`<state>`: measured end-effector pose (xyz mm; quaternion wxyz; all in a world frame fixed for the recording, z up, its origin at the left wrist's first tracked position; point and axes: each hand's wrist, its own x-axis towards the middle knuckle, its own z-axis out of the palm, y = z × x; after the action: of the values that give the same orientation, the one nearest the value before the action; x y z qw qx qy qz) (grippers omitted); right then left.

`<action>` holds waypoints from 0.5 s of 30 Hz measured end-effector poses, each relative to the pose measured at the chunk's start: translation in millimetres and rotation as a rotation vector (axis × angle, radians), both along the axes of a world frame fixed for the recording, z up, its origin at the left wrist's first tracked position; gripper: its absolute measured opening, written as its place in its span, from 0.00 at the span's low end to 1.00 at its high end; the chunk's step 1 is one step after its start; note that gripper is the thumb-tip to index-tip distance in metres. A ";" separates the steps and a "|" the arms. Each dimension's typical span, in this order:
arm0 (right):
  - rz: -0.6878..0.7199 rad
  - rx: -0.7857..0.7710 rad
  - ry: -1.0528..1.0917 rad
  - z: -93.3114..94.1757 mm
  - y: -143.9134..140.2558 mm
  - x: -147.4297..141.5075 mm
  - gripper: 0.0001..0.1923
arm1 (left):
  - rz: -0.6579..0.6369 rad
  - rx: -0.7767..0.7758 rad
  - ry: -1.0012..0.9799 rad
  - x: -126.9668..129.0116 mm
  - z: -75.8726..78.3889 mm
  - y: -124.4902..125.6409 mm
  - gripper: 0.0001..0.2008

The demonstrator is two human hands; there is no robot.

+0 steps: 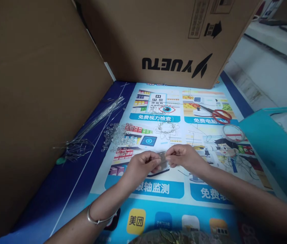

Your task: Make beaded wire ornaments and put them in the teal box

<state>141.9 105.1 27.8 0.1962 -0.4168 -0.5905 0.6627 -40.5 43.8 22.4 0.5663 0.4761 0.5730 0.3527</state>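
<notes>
My left hand (147,162) and my right hand (181,156) meet low in the middle, fingertips almost touching. Both are closed in a pinch. Between them is a small greyish, see-through thing (163,158), too blurred to name and partly covered by the fingers. Just beyond the hands lies a ring of clear beads on thin wire (166,128), with looped petals around it. A pile of loose clear beads (119,135) is spread to the left of that ring.
A bundle of thin wires (99,117) lies at the left. Red-handled scissors (219,115) and a clear tape roll (233,133) rest at the right, near a teal board (275,149). Cardboard (173,40) walls the back and left of the printed mat (158,206).
</notes>
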 end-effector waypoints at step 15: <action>-0.070 -0.186 0.144 -1.5 -9.3 -1.8 0.13 | 0.080 -0.073 -0.275 10.0 -6.5 -3.8 0.09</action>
<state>140.0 95.7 26.3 0.2216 -0.4048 -0.4960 0.7356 -30.5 40.0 15.9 0.6418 0.3792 0.5211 0.4156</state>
